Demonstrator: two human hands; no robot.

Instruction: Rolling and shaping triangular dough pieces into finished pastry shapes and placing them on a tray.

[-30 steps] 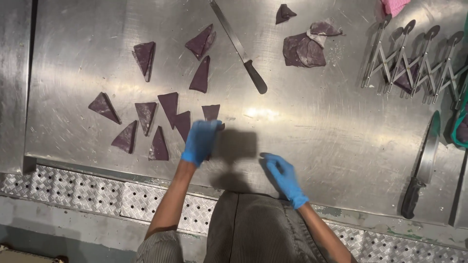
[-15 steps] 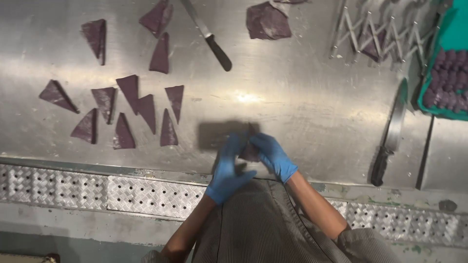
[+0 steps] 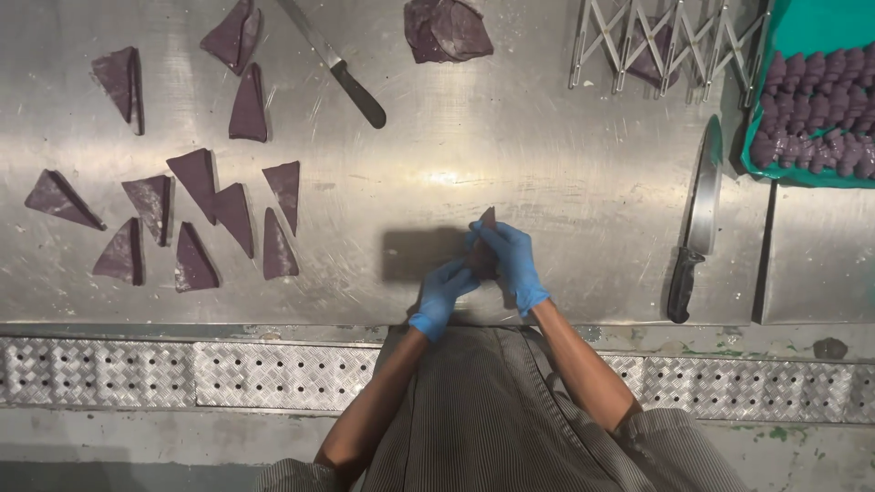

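Both gloved hands have drawn together since a second ago, when the left reached out to the cluster of triangles and the right lay apart near the table edge; half a second ago they were already meeting, and now they work one piece between them. That purple dough triangle [image 3: 482,255] is held just above the steel table [image 3: 565,182], close to its near edge and in front of the person's striped apron [image 3: 483,410], its tip poking up past the fingers. In its blue glove, the right hand [image 3: 515,260] is curled partly closed over the piece's upper and right side, fingers wrapped around it. Gloved alike, the left hand [image 3: 440,296] is cupped half closed below and to the left, its fingertips pressing the piece's lower edge. Well to the left lies a group of folded purple triangles [image 3: 196,223], flat on the table, with three more [image 3: 182,68] farther back. At the far edge rest a black-handled knife [image 3: 342,68] and a crumpled heap of purple dough sheets [image 3: 447,29]. To the right, an expandable multi-wheel cutter [image 3: 665,41] lies over another purple sheet, and a large knife [image 3: 697,219] lies lengthwise beside a teal tray [image 3: 820,27] packed with rows of small purple lumps [image 3: 811,114].
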